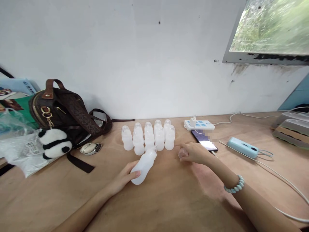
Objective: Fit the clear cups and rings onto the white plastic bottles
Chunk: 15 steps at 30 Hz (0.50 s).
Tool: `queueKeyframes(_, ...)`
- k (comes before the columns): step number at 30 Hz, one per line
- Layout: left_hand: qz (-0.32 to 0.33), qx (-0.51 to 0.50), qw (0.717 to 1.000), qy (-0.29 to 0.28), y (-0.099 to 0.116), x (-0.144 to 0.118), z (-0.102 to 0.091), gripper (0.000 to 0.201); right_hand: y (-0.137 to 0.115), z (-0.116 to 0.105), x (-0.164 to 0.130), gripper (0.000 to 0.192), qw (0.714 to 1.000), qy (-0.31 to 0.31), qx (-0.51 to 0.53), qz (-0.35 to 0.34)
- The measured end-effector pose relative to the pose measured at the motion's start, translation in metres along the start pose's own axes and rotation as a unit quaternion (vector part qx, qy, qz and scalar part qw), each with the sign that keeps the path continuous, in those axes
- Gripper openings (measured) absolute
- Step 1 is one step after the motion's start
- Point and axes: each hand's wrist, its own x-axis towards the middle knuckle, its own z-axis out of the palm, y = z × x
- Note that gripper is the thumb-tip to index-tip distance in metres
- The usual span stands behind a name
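My left hand (124,179) grips a white translucent bottle (145,165) tilted toward the far side, its base near my palm. My right hand (194,153) rests on the wooden table (169,199) and holds a small clear cap (182,153) at its fingertips. Behind both hands, several white bottles with clear caps (148,137) stand upright in a tight cluster near the wall. A beaded bracelet (235,186) circles my right wrist.
A brown handbag (65,111) with a panda plush (54,142) sits at the left, beside a plastic bag (21,148) and a mouse-like device (90,148). At the right lie a power strip (199,124), phone (204,140), light-blue power bank (242,147), cables and stacked trays (292,127).
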Motion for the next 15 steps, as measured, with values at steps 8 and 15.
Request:
queueKeyframes(8, 0.081, 0.224, 0.969, 0.061, 0.009, -0.005, 0.015, 0.04, -0.027, 0.006, -0.005, 0.019, 0.999, -0.013, 0.032, -0.038)
queueKeyframes(15, 0.246, 0.454, 0.848, 0.115, 0.011, -0.009, 0.021, 0.035, -0.053, 0.053, -0.026, 0.032, 0.938, -0.156, 0.307, -0.035)
